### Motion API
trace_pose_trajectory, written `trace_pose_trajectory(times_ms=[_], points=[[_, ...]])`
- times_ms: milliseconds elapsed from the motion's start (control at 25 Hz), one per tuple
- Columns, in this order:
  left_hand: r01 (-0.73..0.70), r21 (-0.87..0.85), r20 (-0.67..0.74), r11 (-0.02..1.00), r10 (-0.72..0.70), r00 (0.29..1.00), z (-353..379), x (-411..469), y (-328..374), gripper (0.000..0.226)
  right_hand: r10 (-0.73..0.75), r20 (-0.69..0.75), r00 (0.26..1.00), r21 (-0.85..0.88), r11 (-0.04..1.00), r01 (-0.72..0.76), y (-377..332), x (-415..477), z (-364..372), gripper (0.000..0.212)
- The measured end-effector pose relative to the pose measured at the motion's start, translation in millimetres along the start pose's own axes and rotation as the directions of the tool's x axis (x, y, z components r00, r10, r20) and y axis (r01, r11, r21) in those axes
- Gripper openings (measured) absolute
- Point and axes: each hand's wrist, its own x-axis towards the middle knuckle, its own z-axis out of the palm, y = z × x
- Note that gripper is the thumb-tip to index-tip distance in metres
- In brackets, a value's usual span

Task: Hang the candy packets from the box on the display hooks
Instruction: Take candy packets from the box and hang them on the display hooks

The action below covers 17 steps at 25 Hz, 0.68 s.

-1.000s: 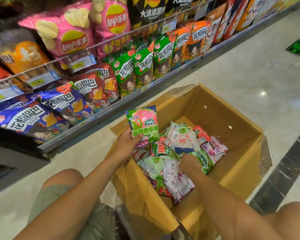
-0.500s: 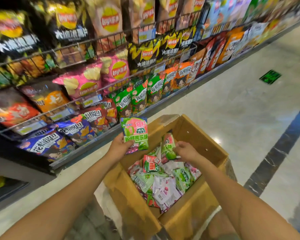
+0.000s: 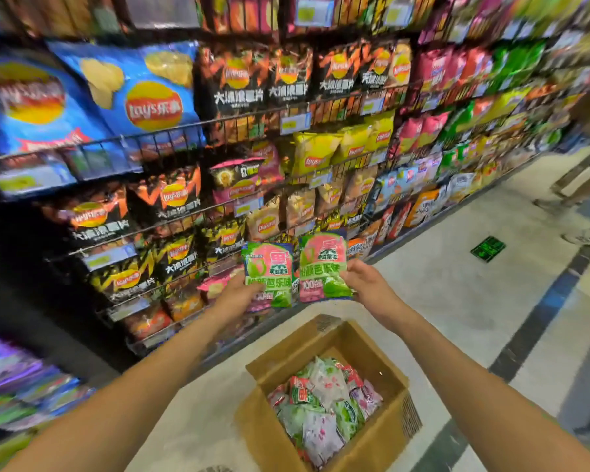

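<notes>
Filling the space beyond the left hand (image 3: 232, 298) and right hand (image 3: 368, 284), wire shelves (image 3: 239, 118) carry crisp bags (image 3: 143, 97). Below them sits the open cardboard box (image 3: 372, 451) of candy packets (image 3: 324, 413). The left hand grips one green-pink packet (image 3: 269, 270); the right pinches a second packet (image 3: 322, 264) just beside it.

We have one view only: a wide-angle camera worn on the head, facing forward and down along both forearms. The left hand (image 3: 234, 296) holding the left packet (image 3: 269, 270) and the right hand (image 3: 367, 284) holding the right packet (image 3: 322, 267) sit close, mid-frame. Shelves (image 3: 218, 120) rise beyond the grip; the box (image 3: 365, 352) lies beneath it.
</notes>
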Motion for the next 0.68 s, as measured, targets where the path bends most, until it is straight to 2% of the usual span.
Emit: trace_pose_trajectory(times_ms=[40,120,160,200,240,280,320,400,480,600,680], points=[[0.01,-0.043,0.021,0.999,-0.009,1.0,-7.1,-12.9,24.5,0.035,-0.031,0.014,0.999,0.0,1.0,0.031,-29.0,-7.7,4.3,0.018],[-0.002,-0.116,0.058,0.993,0.009,0.998,-21.9,-33.6,61.1,0.091,-0.095,0.026,0.995,0.01,0.995,0.095,-75.3,-22.6,17.1,0.038],[-0.011,-0.142,0.083,0.99,0.023,0.996,-26.0,-50.0,82.5,0.101,-0.126,0.031,0.992,0.009,0.992,0.126,-92.8,-27.4,23.0,0.052],[-0.026,-0.157,0.112,0.987,0.044,0.993,-29.0,-64.8,99.6,0.091,-0.145,0.037,0.989,0.0,0.989,0.145,-107.4,-32.9,29.3,0.066],[-0.043,-0.161,0.142,0.986,0.067,0.988,-30.3,-74.9,112.3,0.072,-0.157,0.048,0.986,-0.005,0.987,0.158,-115.6,-34.7,33.9,0.074],[-0.066,-0.157,0.171,0.985,0.093,0.981,-31.5,-81.9,119.9,0.054,-0.15,0.046,0.988,-0.019,0.988,0.151,-122.8,-38.9,38.5,0.073],[-0.093,-0.146,0.171,0.985,0.118,0.978,-35.9,-89.8,124.6,0.044,-0.135,0.033,0.99,-0.034,0.99,0.137,-129.1,-43.9,44.0,0.062],[-0.146,-0.148,0.135,0.978,0.166,0.977,-42.0,-108.6,130.7,0.035,-0.102,-0.008,0.995,-0.01,0.995,0.102,-144.9,-62.6,58.3,0.034],[-0.191,-0.131,0.108,0.973,0.206,0.973,-46.5,-127.9,133.2,0.031,-0.069,-0.026,0.997,0.056,0.996,0.07,-150.9,-78.6,69.3,0.023],[-0.276,-0.102,0.09,0.956,0.285,0.954,-53.5,-158.2,129.5,0.027,-0.01,-0.039,0.999,0.137,0.991,0.015,-162.4,-106.3,86.6,0.019],[-0.325,-0.09,0.083,0.941,0.332,0.939,-55.8,-181.8,123.1,0.026,0.003,-0.032,0.999,0.095,0.996,0.0,-167.9,-125.7,101.0,0.036]])
